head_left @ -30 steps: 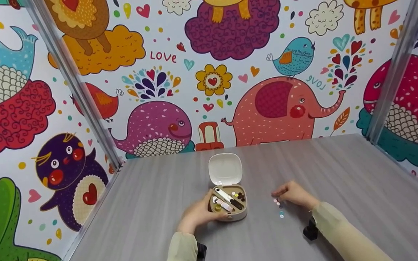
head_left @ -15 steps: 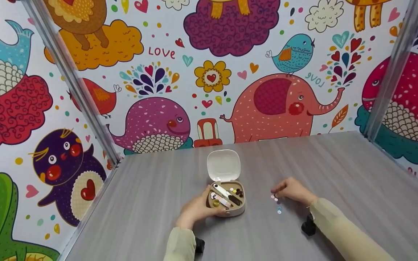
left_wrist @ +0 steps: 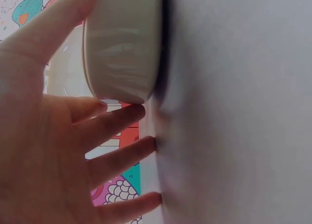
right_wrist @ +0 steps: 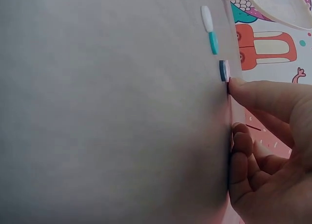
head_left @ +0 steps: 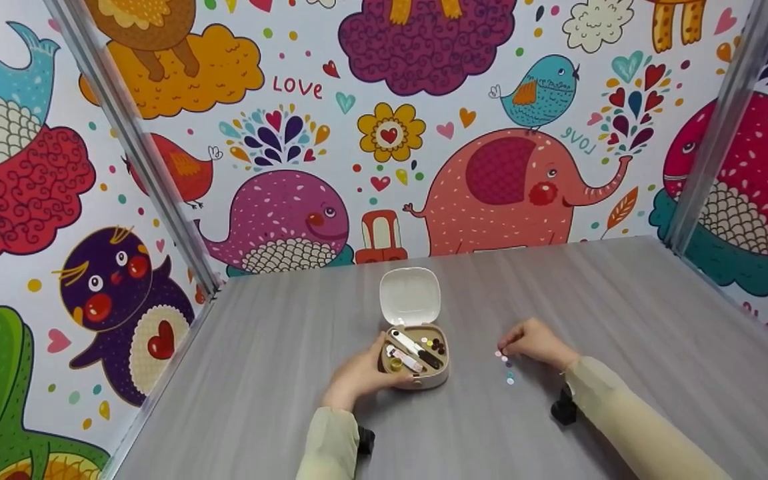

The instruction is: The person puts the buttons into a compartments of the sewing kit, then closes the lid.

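Cartoon animals crowd the walls around a grey wood-grain bench point(head_left: 624, 320), where your two hands work near its middle. Much is hard to read: the small items packed in the open box point(head_left: 415, 360) are too tiny to name beyond a white stick-like piece, a dark one and a cluster of coloured dots, and your left hand point(head_left: 359, 377) covers the box's near left side. At the left wrist only the box's rounded beige wall shows, the contents out of sight. The box is small and beige with rounded corners, its white lid point(head_left: 410, 297) standing upright at the far edge. Your left thumb and fingers point(left_wrist: 117, 119) curl round its wall, holding it on the bench. Just right of the box lies a short line of little pastel buttons point(head_left: 508, 369), pink, white and blue, seen edge-on from the right wrist. Your right hand point(head_left: 536, 341) rests at the far end of that line, fingers point(right_wrist: 253, 95) curled, one fingertip pressed against a button; whether it is pinched cannot be told. Both sleeves are pale and cut off by the frame.
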### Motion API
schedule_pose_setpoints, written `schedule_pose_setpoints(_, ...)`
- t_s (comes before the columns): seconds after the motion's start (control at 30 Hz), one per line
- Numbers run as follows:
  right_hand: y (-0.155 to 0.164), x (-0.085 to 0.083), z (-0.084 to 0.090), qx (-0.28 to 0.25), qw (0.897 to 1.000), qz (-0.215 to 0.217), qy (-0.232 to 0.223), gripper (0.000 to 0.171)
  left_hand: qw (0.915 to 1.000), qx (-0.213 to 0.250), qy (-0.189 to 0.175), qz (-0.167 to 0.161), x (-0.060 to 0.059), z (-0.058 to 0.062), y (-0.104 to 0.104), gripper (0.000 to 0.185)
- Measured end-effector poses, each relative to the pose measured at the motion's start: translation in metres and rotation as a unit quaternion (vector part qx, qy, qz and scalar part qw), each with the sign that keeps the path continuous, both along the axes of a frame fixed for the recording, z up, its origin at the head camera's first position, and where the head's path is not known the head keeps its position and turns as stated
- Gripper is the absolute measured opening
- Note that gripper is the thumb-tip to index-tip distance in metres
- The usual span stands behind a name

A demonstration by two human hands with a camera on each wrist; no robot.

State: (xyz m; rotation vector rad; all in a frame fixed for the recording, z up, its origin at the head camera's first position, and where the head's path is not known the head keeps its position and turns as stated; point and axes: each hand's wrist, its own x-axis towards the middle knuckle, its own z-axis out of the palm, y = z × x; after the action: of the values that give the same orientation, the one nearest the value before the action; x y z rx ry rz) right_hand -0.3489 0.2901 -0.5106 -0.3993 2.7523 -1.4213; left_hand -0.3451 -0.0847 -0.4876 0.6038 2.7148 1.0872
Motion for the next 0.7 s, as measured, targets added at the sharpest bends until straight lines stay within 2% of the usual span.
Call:
schedule_pose_setpoints(0.37, -0.002, 0.0, 0.003, 0.01, 1.0, -0.021, -0.009, 0.008, 0.9999, 0.009, -0.006, 0.001, -0.001, -0.003, -0.002, 0.114)
schedule_pose_setpoints(0.7, -0.002, 0.0, 0.01, 0.008, 0.999, -0.026, -0.027, 0.019, 0.9999, 0.006, -0.002, -0.009, -0.003, 0.0, -0.002, 0.112)
